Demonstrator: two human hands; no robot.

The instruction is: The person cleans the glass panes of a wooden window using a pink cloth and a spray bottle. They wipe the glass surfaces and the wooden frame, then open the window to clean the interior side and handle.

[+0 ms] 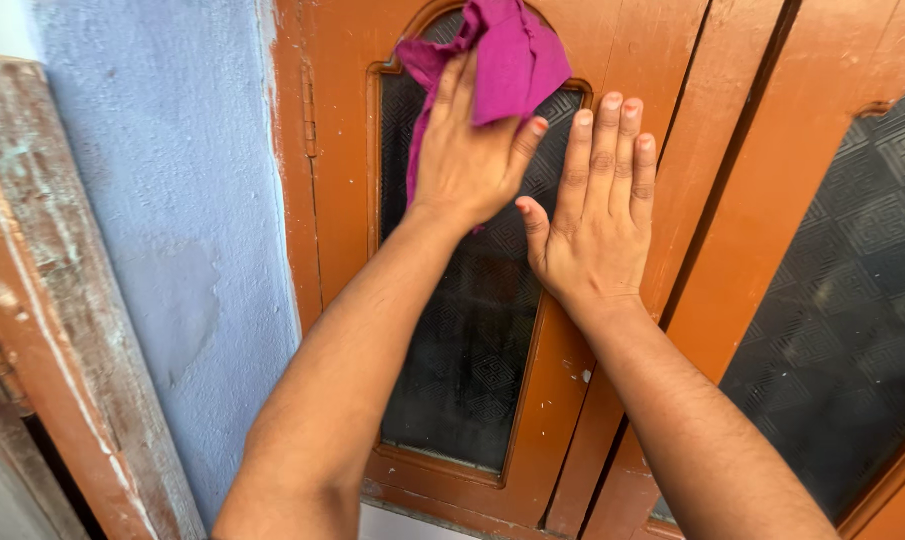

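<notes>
Head view: left hand [468,150] presses magenta cloth [498,55] on glass pane [473,340]; right hand [598,215] flat, empty.

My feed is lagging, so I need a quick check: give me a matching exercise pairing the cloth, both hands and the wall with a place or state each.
Things:
1. cloth
2. left hand
3. right hand
4. wall

Places or states:
A. flat and empty on the door frame
B. blue, left of the door
C. magenta, bunched at the top of the glass pane
D. pressing the cloth to the pane

Pairs: 1-C, 2-D, 3-A, 4-B
</notes>
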